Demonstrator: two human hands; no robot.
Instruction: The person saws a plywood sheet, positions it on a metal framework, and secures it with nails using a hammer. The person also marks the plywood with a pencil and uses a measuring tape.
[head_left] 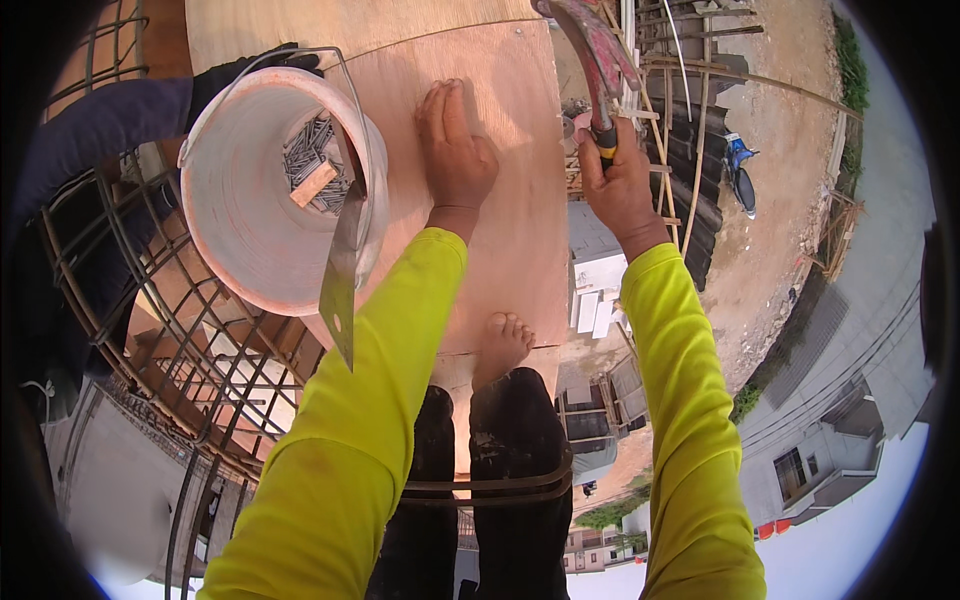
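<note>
My left hand (458, 150) lies on the plywood sheet (510, 240), its fingers stretched forward and close together; no object shows under them. My right hand (622, 185) is wrapped round the yellow-and-black grip of a hammer (592, 60). The hammer's worn red upper part is raised beyond the board's right edge. Left of my left hand stands a whitish bucket (235, 240) with a wire handle. Inside it are many nails (310, 145) and a small wood block (314, 184). A flat metal blade (343, 270), like a saw's, leans out over the bucket's rim.
Tied rebar (200, 330) runs along the left. Another person's dark sleeve (110, 130) reaches toward the bucket. My bare foot (505, 345) rests on the plywood. Past the board's right edge, ground lies far below, with poles, dark corrugated roofing (705, 180) and a motorbike (740, 175).
</note>
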